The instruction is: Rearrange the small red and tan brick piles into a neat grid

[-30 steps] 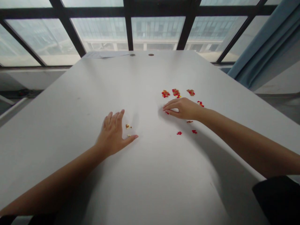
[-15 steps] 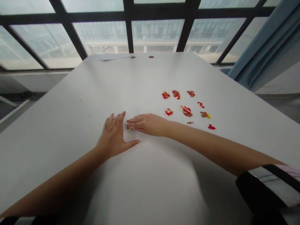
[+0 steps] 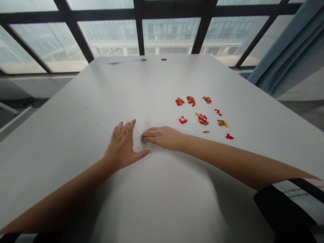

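My left hand [image 3: 123,145] lies open on the white table [image 3: 162,195], fingers spread and thumb pointing right. A few tiny pale yellow pieces [image 3: 140,147] lie on the tabletop between its thumb and forefinger. Just right of them, my right hand [image 3: 162,136] is closed, its fingertips pressed together low against the table. Whatever those fingertips hold is hidden. Beyond my right forearm, several small piles of red, brown and yellow pieces are laid out, among them a larger mixed pile [image 3: 201,119] and a small red cluster [image 3: 229,136].
Further piles of small pieces [image 3: 191,101] lie towards the back right. Flat white paper [image 3: 108,60] rests at the table's far left edge, near two dark round spots [image 3: 163,59]. Dark-framed windows [image 3: 170,33] stand behind, with a blue curtain [image 3: 280,50] on the right.
My right hand has drawn slightly right, away from my left hand, with its fingers closing together. The small brownish pieces at its fingertips are out of sight. My left hand stays put.
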Tool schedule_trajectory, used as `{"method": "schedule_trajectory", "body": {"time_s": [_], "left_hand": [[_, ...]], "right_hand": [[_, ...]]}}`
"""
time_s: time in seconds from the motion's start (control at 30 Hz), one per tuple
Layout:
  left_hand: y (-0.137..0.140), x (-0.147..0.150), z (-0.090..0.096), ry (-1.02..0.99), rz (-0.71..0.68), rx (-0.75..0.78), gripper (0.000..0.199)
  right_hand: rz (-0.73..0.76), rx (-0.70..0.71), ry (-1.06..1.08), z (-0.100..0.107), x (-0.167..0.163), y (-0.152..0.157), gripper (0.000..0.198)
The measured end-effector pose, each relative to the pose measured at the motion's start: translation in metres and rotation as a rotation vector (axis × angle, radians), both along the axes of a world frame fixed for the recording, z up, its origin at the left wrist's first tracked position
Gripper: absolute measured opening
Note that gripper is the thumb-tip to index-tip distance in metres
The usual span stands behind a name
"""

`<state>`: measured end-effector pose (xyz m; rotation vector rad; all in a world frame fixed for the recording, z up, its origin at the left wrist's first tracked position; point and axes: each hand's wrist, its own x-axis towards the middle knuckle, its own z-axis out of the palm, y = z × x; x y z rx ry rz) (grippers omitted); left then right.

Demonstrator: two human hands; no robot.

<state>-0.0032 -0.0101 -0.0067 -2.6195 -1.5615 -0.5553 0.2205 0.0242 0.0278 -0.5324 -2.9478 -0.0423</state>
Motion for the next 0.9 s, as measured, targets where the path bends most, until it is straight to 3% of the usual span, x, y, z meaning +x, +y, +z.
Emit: {"method": "schedule_trajectory", "body": {"time_s": [0.3,0.63,0.9], "left_hand": [[-0.003,0.002,0.004,-0.008,0.023,-0.032,0.118],[-0.003,0.003,0.004,-0.002,0.029,-0.032,0.117],[-0.002,0.002,0.001,0.004,0.023,-0.019,0.118]], "right_hand": [[-0.001,0.081,0.080,-0.005,0.061,-0.018,0.032],[-0.165,-0.075,0.116,0.000,0.129,-0.031,0.037],[-0.247,-0.132,0.159,0.001,0.142,-0.030,0.034]]}}
